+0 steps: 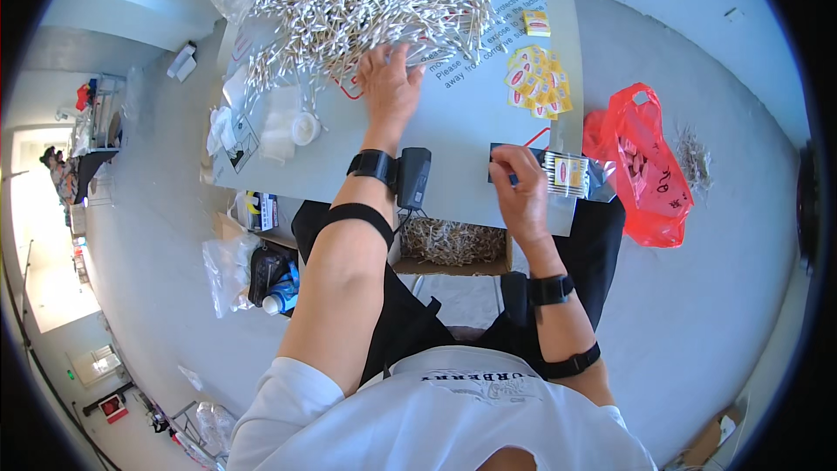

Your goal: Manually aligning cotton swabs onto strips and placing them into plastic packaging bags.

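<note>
A big heap of white-tipped cotton swabs (366, 0) covers the far part of the table. My left hand (390, 92) reaches to the heap's near edge, palm down, fingers apart and touching loose swabs. At the table's near right edge my right hand (521, 187) is closed, its fingers curled toward the thumb. A small dark piece (495, 166) shows beside those fingertips; whether they grip anything is hidden. Against the back of this hand lies a clear packet of cotton swabs (568, 172) with a yellow label.
Yellow label cards (539, 83) lie scattered on the right of the table, below a small stack of cards (535, 23). A white round container (305, 128) stands on the left. Below the edge is a cardboard box of swabs (453, 244). A red plastic bag (645, 166) sits right.
</note>
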